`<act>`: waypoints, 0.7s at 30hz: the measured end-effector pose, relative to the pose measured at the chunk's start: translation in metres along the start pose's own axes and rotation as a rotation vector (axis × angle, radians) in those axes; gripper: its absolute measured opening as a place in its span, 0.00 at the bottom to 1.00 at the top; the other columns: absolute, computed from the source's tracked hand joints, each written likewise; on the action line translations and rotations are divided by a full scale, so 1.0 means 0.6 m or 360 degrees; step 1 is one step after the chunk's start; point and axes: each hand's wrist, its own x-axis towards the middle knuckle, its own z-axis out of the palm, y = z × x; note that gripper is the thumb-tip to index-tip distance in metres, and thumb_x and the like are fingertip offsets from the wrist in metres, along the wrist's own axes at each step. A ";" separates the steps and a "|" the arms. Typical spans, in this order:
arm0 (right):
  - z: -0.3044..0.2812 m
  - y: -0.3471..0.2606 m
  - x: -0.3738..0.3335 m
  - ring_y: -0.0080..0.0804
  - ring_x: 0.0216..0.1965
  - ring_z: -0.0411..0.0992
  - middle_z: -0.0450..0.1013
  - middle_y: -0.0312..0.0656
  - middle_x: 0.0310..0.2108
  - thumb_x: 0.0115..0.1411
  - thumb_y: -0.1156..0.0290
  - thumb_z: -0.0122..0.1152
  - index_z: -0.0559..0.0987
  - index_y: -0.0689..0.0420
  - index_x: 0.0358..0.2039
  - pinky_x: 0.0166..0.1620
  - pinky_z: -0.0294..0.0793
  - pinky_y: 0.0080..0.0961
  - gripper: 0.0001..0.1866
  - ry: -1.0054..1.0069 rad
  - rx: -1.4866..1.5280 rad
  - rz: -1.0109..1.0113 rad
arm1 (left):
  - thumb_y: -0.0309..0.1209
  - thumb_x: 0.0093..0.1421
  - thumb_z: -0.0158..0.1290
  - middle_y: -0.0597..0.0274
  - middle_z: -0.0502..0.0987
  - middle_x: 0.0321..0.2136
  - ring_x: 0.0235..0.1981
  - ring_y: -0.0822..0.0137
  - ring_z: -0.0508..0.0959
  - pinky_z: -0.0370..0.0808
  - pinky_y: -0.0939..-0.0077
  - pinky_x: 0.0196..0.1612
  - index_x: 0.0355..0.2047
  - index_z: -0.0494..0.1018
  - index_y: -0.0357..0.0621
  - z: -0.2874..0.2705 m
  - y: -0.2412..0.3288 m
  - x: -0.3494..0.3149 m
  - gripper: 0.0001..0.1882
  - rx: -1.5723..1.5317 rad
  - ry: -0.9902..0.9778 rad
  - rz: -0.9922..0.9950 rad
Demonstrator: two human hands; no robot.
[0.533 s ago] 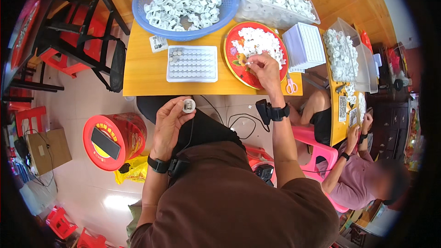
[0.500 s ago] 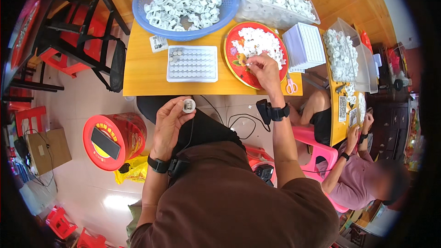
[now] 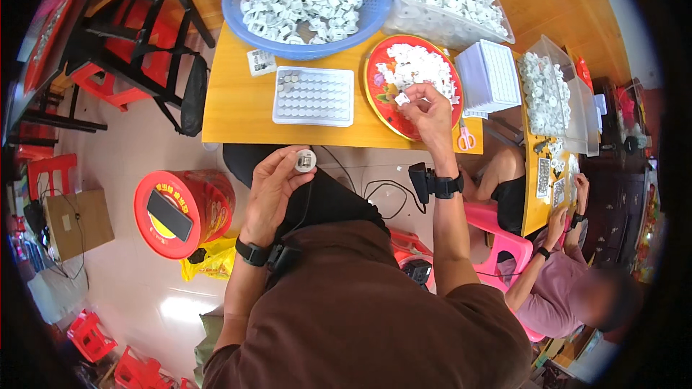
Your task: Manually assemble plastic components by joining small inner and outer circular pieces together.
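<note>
the round white piece (image 3: pixel 305 161) sits over the person's lap, just off the table's near edge, pinched between thumb and fingers of the left hand (image 3: pixel 270 175), with a metallic part showing in its face. the right hand (image 3: pixel 431 114) pinches a small white part (image 3: pixel 402 99) over the near side of the red plate (image 3: pixel 391 112), where a heap of loose white parts (image 3: pixel 412 65) lies. the two held pieces are well apart, not joined.

left of the plate, the white tray (image 3: pixel 315 118) bears a few grey discs (image 3: pixel 289 81) in its far left corner; its other slots show plain white, so i judge little of it is filled. plenty seems left loose: white pieces crowd the blue basket (image 3: pixel 305 49) and the clear bin (image 3: pixel 461 27) behind. a stack of white trays (image 3: pixel 497 75) and scissors (image 3: pixel 467 140) stand or lie right of the plate on the wooden table (image 3: pixel 241 121). farther right, a co-worker (image 3: pixel 551 284) sits at another table (image 3: pixel 534 210).
</note>
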 end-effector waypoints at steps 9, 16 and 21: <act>0.105 -0.090 -0.082 0.16 0.26 0.66 0.71 0.33 0.27 0.50 0.85 0.55 0.77 0.61 0.32 0.26 0.65 0.12 0.09 -0.0618 0.0398 -0.0223 | 0.30 0.61 0.47 0.57 0.75 0.37 0.36 0.66 0.77 0.77 0.77 0.39 0.43 0.70 0.36 0.008 0.002 0.002 0.13 -0.0117 -0.0090 -0.0047; 0.144 -0.124 -0.119 0.20 0.22 0.66 0.70 0.37 0.26 0.49 0.84 0.57 0.78 0.60 0.32 0.25 0.64 0.15 0.09 -0.0778 0.0047 -0.0472 | 0.28 0.61 0.46 0.58 0.75 0.38 0.37 0.68 0.77 0.77 0.76 0.39 0.42 0.71 0.38 0.009 0.010 -0.006 0.11 -0.0123 -0.0124 -0.0023; 0.149 -0.124 -0.125 0.30 0.24 0.69 0.70 0.41 0.26 0.48 0.85 0.56 0.76 0.61 0.31 0.25 0.67 0.22 0.09 -0.0704 -0.0069 -0.0606 | 0.31 0.62 0.47 0.58 0.75 0.36 0.35 0.70 0.77 0.76 0.80 0.39 0.43 0.71 0.35 0.017 0.013 -0.009 0.13 -0.0098 -0.0107 -0.0009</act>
